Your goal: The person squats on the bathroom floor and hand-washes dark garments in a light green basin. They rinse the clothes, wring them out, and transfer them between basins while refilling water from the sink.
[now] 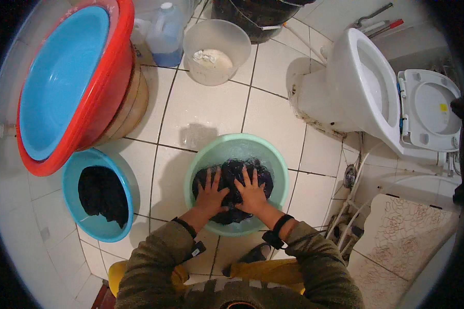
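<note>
Before me on the floor stands a pale green plastic basin [189,181] with water in it. A dark cloth garment [232,170] lies soaked in that water, its kind hard to make out. My left hand [212,193] presses palm down on the cloth's left part, fingers spread. Close beside it, my right hand [250,193] rests on the right part in the same way, fingers apart. Neither hand grips the fabric. To the left, a blue basin [71,193] contains another black cloth [100,193].
A red basin [118,77] with a light blue basin [62,85] inside rests on a round barrel [135,104]. Beyond are a jug of blue liquid [166,38], a clear bucket [216,73] and a black bucket [247,19]. A toilet [344,81] stands right.
</note>
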Motion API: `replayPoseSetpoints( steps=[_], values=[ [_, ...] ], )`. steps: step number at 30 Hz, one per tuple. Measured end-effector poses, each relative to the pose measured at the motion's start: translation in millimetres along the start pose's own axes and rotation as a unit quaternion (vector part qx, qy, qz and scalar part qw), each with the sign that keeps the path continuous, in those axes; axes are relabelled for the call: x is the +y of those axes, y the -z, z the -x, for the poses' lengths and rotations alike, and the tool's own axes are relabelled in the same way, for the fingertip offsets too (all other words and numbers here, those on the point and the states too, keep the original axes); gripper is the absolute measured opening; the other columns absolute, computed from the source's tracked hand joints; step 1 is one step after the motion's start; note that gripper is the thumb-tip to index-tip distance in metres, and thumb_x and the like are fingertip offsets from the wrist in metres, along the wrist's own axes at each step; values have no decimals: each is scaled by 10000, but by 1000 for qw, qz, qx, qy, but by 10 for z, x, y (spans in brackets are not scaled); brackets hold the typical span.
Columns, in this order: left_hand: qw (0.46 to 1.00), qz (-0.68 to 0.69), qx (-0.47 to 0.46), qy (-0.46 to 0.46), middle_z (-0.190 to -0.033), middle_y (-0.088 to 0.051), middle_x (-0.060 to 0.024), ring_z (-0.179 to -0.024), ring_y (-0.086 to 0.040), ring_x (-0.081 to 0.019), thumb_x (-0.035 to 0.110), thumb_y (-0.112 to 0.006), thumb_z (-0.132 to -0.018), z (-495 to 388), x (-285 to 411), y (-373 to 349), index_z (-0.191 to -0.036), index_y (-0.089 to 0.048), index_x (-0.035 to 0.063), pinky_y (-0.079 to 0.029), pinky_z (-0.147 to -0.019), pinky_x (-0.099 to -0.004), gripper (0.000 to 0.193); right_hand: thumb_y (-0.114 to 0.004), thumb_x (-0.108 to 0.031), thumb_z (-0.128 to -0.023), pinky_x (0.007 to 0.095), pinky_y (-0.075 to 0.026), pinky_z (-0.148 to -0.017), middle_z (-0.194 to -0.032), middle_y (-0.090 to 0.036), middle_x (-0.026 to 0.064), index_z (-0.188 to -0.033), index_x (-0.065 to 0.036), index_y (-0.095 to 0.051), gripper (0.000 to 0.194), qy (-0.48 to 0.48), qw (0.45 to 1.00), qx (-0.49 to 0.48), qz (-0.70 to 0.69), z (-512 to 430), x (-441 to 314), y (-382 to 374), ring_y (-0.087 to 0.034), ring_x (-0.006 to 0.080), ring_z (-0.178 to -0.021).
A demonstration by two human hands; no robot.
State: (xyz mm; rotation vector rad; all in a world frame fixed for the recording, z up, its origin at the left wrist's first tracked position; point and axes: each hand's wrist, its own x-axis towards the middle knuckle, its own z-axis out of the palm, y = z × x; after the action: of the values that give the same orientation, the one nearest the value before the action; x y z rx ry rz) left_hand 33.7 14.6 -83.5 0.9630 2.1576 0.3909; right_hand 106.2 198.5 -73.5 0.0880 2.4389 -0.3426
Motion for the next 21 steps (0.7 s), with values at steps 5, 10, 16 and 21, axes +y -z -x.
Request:
replayPoseSetpoints(
  steps=[5, 10, 16, 21],
  values=[
    [998, 49, 1, 39, -1611, -41, -263, -1458, -68, -536, 320, -669, -871, -257, -38, -121, -1248, -618, 108, -207, -1090, -735, 436, -856, -356, -649, 741, -432, -914, -1617, -123, 176, -1462, -236, -431, 925, -43, 997, -40, 57, -311, -18, 18, -154, 532, -1434],
    [987, -61, 143, -28, -1499, -334, -278, -1367, -320, -499, 221, -572, -930, -585, -181, -391, -1237, -594, 39, -295, -1104, -620, 358, -848, -295, -641, 634, -481, -954, -1574, -232, 188, -1362, -222, -530, 791, -10, 997, -2, 77, -650, 170, -28, -339, 500, -1355],
    [993, 88, 79, 9, -1448, -416, -251, -1342, -389, -423, 380, -599, -898, -916, -327, -132, -1331, -494, 25, -328, -1120, -485, 570, -780, -188, -678, 501, -527, -902, -1270, -536, 202, -1206, -171, -602, 558, -49, 991, 98, -76, -653, 194, 244, -556, 438, -1135],
    [842, 505, 68, 176, -1524, -333, -261, -1400, -341, -400, 607, -542, -894, -942, -304, 209, -1479, -329, -5, -297, -1153, -426, 873, -730, -109, -673, 486, -520, -858, -1135, -595, 158, -1126, -133, -597, 473, 33, 980, 133, -141, -235, 41, 562, -580, 419, -1047]
  ],
)
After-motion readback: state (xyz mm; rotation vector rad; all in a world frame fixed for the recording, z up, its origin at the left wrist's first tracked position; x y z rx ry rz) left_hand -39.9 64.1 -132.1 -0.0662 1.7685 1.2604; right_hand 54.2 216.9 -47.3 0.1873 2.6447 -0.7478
